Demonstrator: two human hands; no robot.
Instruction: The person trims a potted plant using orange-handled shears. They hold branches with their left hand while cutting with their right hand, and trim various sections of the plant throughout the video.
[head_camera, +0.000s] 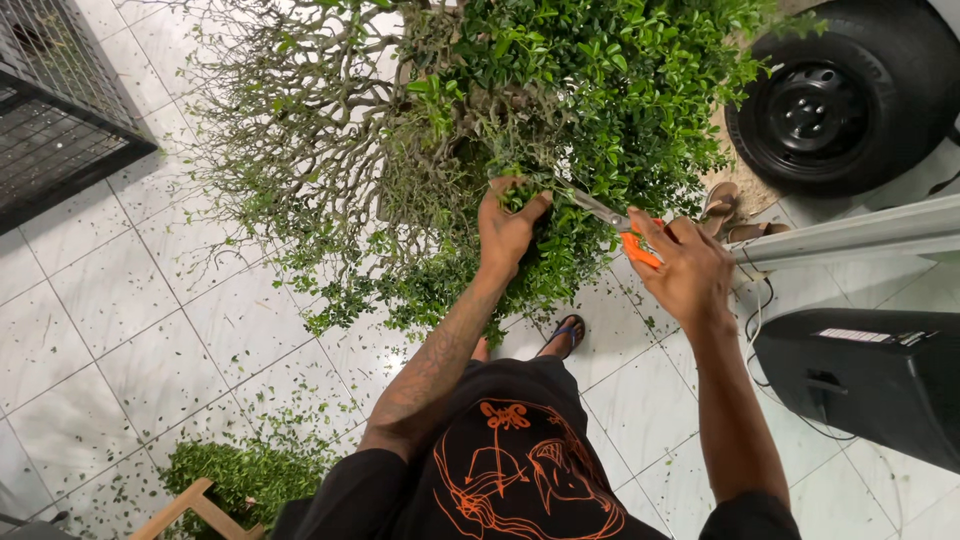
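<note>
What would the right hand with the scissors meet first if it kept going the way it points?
Probably the leafy green foliage, right beside the left hand. The right hand aims the orange-handled scissors up-left; depth is unclear.

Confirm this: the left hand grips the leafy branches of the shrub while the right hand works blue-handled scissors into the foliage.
Not quite. The head view shows the scissors in the right hand have orange handles, not blue. The rest stands: the left hand grips the shrub branches.

Home garage/patio: tiled floor (120, 330), car tyre (840, 95), sandals (720, 205).
</note>
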